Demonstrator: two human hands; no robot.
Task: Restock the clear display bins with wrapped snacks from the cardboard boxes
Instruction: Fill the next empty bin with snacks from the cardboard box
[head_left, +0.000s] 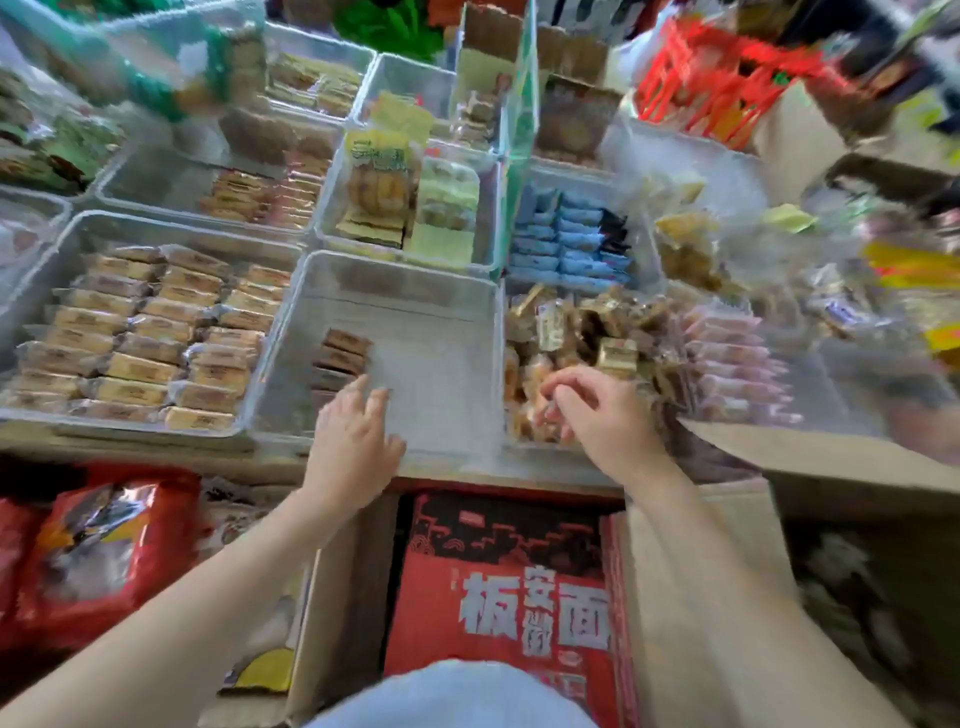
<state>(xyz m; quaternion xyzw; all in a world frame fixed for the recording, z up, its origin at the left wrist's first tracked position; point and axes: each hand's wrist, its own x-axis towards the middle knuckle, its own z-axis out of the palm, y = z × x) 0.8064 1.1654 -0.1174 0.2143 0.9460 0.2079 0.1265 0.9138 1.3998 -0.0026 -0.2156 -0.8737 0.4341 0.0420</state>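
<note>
Reaching left hand (353, 441), fingers spread, into near-empty bin (441, 291); right hand (597, 415) possibly pinching snack; red box (498, 582) below.

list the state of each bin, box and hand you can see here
near middle bin: almost empty, one short row of brown snacks at its left wall
near left bin: full of tan wrapped bars
near right bin: heaped with mixed wrapped snacks
blue-pack bin: part full
cardboard box: open, red carton inside
left hand: open, fingers by the brown snacks
right hand: fingers curled over the right bin's snacks; grip unclear
</note>
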